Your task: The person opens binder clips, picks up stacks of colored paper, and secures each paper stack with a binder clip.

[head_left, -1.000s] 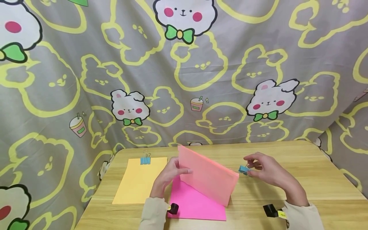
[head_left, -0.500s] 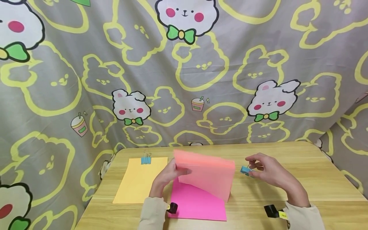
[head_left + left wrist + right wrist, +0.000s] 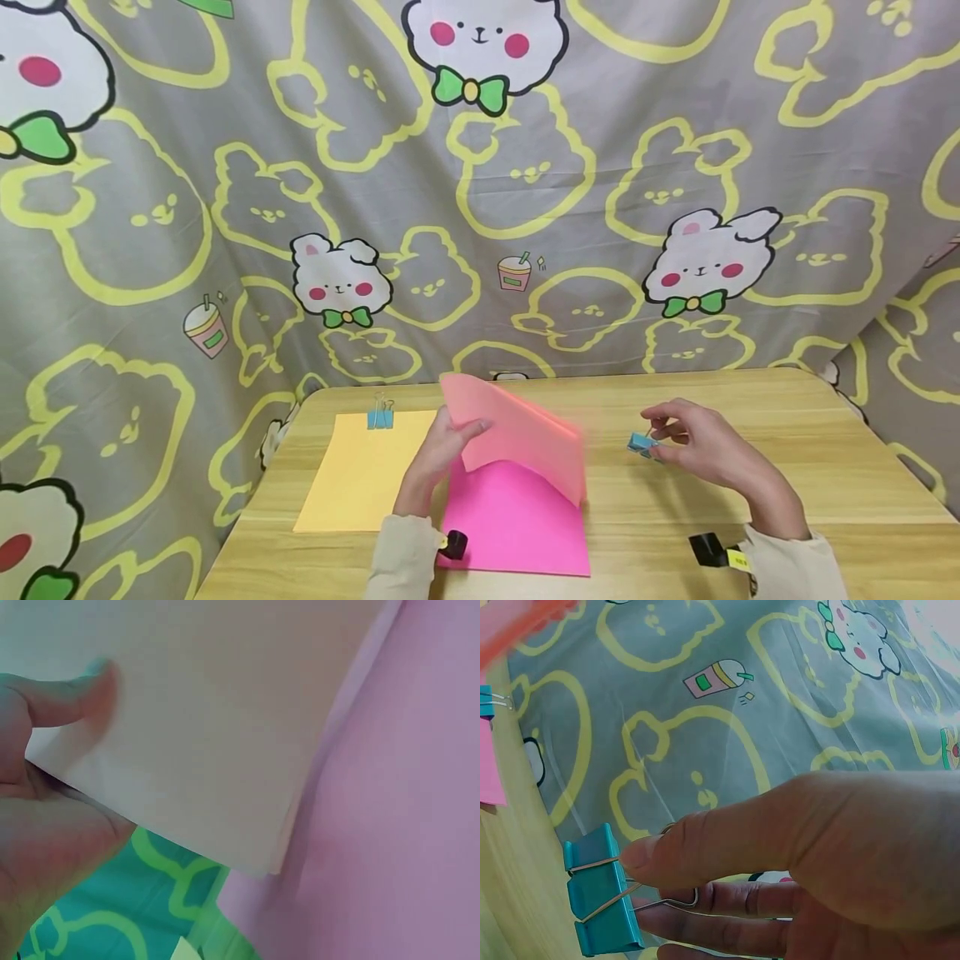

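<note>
My left hand (image 3: 437,457) grips a stack of coral paper sheets (image 3: 517,437) at its left edge, thumb across the near face. The sheets stand tilted above a magenta stack of paper (image 3: 517,529), their lower edge bowed. The left wrist view shows the thumb flat against the coral sheets (image 3: 202,750), which look pale there. Off to the right, my right hand (image 3: 701,442) pinches a blue binder clip (image 3: 604,892) by its wire handles; the clip's spine faces away from the palm. It is apart from the paper.
On the left of the wooden table (image 3: 810,467) lies a yellow paper stack (image 3: 360,483), with another blue binder clip (image 3: 380,419) on its top edge. A grey patterned curtain (image 3: 555,325) hangs right behind the table.
The coral sheets have swung about: first tipped toward me, now drawn left and bowed, their right end farther from the clip. My right hand with the binder clip has barely shifted.
</note>
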`<state>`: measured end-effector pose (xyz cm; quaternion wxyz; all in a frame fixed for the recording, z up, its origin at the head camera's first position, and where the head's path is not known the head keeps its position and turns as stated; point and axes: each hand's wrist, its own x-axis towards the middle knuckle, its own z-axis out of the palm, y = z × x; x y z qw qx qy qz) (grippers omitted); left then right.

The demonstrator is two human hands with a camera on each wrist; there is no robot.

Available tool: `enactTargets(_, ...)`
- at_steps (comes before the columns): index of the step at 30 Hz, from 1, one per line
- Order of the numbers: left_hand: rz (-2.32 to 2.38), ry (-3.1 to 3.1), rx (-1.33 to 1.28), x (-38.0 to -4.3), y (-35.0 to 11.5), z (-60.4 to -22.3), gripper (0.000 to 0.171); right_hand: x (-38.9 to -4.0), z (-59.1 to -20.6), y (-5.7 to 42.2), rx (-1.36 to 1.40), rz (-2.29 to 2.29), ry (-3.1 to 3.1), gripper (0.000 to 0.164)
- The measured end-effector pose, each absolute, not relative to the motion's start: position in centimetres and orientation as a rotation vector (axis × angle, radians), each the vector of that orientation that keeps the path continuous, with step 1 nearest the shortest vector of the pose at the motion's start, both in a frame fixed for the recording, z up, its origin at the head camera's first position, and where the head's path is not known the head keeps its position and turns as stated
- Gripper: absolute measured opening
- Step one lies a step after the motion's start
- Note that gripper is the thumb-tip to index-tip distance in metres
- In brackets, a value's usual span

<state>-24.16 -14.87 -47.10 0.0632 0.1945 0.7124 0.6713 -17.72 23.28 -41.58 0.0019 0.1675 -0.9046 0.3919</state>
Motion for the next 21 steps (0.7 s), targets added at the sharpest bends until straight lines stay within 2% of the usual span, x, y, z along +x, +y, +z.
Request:
enactTargets(5,2.027,2.175,0.545,-24.4,-15.7,-47.3,0.022,-17.7,-41.6,23.4,0.523,1.233,-2.843,0.046)
enactTargets(11,1.966,2.169,0.654,-24.6,-16.0,-47.7,0.038,-17.8,-41.6,23.3,0.51,1.236,-2.846,0.047)
enactTargets(17,1.93,2.195,0.795,-24.9,-16.1,-48.6,0.033,-17.8,-41.6,23.2,0.489,1.23,-2.853,0.053)
enactTargets(21,1.91,2.213,0.782,-24.9,-16.2,-48.9,0.028,-17.8,-41.7,23.2,0.483,1.2,-2.853,0.051)
